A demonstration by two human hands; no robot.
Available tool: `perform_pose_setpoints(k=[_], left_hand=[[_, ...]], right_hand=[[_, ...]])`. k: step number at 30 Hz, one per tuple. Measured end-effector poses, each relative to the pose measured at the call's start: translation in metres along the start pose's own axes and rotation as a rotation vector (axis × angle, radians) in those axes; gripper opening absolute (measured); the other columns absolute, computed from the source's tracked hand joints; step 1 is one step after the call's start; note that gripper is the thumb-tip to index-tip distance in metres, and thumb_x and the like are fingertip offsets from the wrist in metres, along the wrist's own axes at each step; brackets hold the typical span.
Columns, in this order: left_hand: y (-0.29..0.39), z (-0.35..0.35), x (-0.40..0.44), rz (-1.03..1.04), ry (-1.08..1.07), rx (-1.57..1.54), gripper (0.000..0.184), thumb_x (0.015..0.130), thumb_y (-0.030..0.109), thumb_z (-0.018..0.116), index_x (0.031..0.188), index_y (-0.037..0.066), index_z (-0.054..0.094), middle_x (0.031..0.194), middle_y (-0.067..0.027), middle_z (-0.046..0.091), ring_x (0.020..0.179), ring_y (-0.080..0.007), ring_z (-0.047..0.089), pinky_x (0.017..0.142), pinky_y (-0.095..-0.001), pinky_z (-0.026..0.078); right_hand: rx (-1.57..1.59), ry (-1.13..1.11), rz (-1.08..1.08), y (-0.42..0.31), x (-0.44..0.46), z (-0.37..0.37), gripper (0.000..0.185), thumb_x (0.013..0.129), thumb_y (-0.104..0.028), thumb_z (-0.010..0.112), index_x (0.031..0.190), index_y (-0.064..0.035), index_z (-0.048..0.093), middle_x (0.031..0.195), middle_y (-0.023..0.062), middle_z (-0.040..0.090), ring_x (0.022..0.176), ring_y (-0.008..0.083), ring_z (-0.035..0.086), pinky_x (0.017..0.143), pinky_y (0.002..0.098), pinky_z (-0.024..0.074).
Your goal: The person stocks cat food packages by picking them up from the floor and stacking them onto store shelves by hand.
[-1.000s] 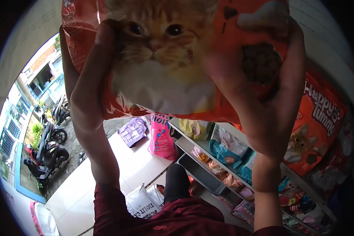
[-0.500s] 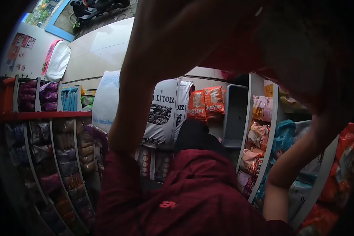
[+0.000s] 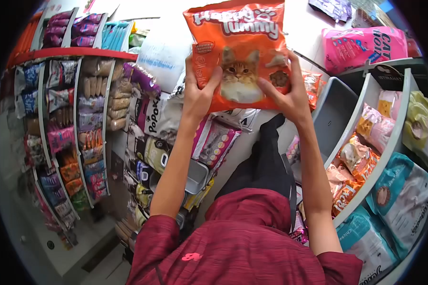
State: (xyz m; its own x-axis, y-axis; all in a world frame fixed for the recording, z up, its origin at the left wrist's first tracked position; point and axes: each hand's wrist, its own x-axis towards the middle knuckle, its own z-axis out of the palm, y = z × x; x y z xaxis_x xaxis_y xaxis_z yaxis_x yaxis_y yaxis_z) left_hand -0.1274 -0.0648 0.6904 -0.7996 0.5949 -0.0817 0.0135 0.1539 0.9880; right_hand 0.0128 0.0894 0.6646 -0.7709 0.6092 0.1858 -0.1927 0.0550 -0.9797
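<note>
An orange bag of cat food, printed with "Happy Yummy" and a ginger cat, is held up in front of me at the top middle of the head view. Its left side is gripped by my left hand, with the thumb pressed on the front. On the right side my right hand grips it the same way, thumb across the lower front. The other fingers are mostly hidden behind the bag. Below the bag my arms reach out from dark red sleeves.
Shelves of small packets stand on the left. To the right, a white shelf holds bags, with teal bags beyond it. A grey bin and a pink bag are at upper right. Stacked sacks lie left of my legs.
Both hands have come down from high, close to the camera, and now hold the orange bag farther out, its front in full view. The view has turned and become brighter.
</note>
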Motion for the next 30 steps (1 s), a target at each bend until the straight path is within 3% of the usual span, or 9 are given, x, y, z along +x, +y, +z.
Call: perform_pose_setpoints(k=[2,5,8,12,21,27,29,30], left_hand=[[-0.055,-0.024,-0.003,-0.027,0.104,0.045,0.043,0.09,0.015,0.062,0.127,0.008,0.04,0.101,-0.007,0.061,0.087,-0.0116,0.058,0.075,-0.0272,0.048],[-0.125,-0.056,0.009,-0.045,0.183,0.162,0.046,0.09,0.017,0.06,0.13,0.005,0.04,0.107,-0.0119,0.062,0.095,-0.018,0.059,0.084,-0.0312,0.046],[-0.166,-0.074,0.017,-0.055,0.203,0.261,0.047,0.091,0.018,0.059,0.13,0.002,0.04,0.11,-0.0159,0.061,0.1,-0.0238,0.059,0.088,-0.0344,0.045],[-0.231,-0.098,0.04,-0.115,0.205,0.429,0.049,0.091,0.019,0.058,0.13,-0.001,0.037,0.115,-0.0202,0.059,0.106,-0.0311,0.058,0.092,-0.0384,0.043],[-0.249,-0.097,0.044,-0.139,0.217,0.502,0.057,0.089,0.02,0.057,0.132,-0.005,0.029,0.125,-0.0268,0.05,0.117,-0.0382,0.05,0.097,-0.0414,0.039],[-0.261,-0.097,0.042,-0.091,0.28,0.71,0.062,0.088,0.023,0.058,0.133,-0.006,0.028,0.129,-0.031,0.043,0.121,-0.0414,0.043,0.101,-0.0444,0.034],[-0.22,-0.083,0.034,-0.207,0.326,0.797,0.063,0.088,0.027,0.058,0.133,-0.007,0.03,0.131,-0.0327,0.04,0.121,-0.0422,0.042,0.101,-0.0457,0.033],[-0.212,-0.083,0.029,-0.133,0.372,0.821,0.06,0.088,0.028,0.058,0.131,-0.006,0.034,0.13,-0.0315,0.041,0.12,-0.042,0.042,0.101,-0.0461,0.033]], right_hand=[[-0.173,-0.137,0.112,0.046,0.006,0.025,0.066,0.08,-0.021,0.073,0.132,-0.0049,0.036,0.108,0.0114,0.059,0.098,0.0157,0.059,0.083,0.0292,0.0484],[-0.127,-0.186,0.099,0.139,0.012,0.067,0.066,0.079,-0.025,0.073,0.131,-0.0058,0.037,0.109,0.0143,0.061,0.1,0.0192,0.061,0.085,0.032,0.049],[-0.192,-0.215,0.198,0.18,0.017,0.092,0.069,0.076,-0.025,0.075,0.131,-0.0077,0.038,0.112,0.0175,0.061,0.102,0.0254,0.062,0.088,0.036,0.0485],[-0.24,-0.165,0.063,0.237,0.024,0.115,0.075,0.071,-0.027,0.077,0.132,-0.0085,0.037,0.111,0.0214,0.058,0.1,0.0331,0.06,0.089,0.0405,0.0468],[-0.532,-0.174,0.183,0.222,0.026,0.114,0.086,0.066,-0.026,0.078,0.136,-0.0055,0.033,0.106,0.0247,0.053,0.099,0.0375,0.054,0.089,0.0435,0.0441],[-0.57,-0.128,0.21,0.204,0.011,0.103,0.092,0.065,-0.023,0.078,0.138,0.0016,0.028,0.118,0.027,0.046,0.106,0.0423,0.049,0.095,0.0453,0.0412],[-0.549,-0.073,0.159,0.191,0.004,0.083,0.092,0.066,-0.025,0.078,0.138,0.0029,0.028,0.121,0.028,0.046,0.11,0.0411,0.049,0.096,0.0446,0.0407],[-0.507,-0.052,0.124,0.178,-0.004,0.07,0.092,0.068,-0.026,0.078,0.138,0.0043,0.027,0.125,0.029,0.045,0.114,0.0399,0.048,0.097,0.044,0.0402]])
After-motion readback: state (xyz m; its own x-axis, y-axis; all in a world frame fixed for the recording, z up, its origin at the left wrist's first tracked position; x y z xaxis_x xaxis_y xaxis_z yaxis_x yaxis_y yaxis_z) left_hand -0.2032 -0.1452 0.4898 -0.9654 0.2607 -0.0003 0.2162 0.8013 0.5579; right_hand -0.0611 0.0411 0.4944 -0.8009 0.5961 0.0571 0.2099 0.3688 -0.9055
